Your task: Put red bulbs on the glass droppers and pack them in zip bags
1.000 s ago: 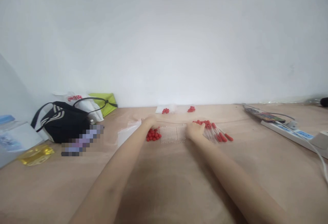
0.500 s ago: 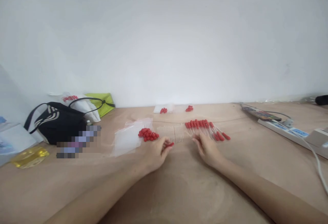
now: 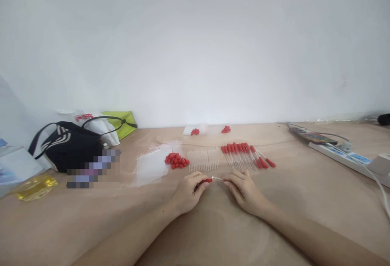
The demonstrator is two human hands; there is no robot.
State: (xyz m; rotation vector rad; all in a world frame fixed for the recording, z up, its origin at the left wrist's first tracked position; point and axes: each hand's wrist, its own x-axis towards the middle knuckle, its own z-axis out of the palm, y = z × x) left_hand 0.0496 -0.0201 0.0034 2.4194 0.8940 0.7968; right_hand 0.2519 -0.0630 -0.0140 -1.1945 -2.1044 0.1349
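My left hand (image 3: 191,191) pinches a red rubber bulb (image 3: 207,180), its end pointing right. Facing it, my right hand (image 3: 245,189) is closed on a thin clear dropper tube (image 3: 217,178). The tube's tip is very close to the bulb; whether they touch I cannot tell. Beyond the hands lies a row of bare clear tubes (image 3: 203,160). A pile of red bulbs (image 3: 176,161) is left of that row. To the right, several droppers (image 3: 240,154) with red bulbs on their tubes lie side by side.
Clear zip bags (image 3: 152,164) lie left of the bulb pile. Near the wall are two small groups of red pieces (image 3: 195,131). A black bag (image 3: 76,146) and a yellow packet (image 3: 35,187) are at left. A phone (image 3: 317,136) and white power strip (image 3: 341,154) are at right.
My right hand has drawn a tube back from the row towards me. My left hand has also come nearer with its bulb, so tube and bulb now face each other.
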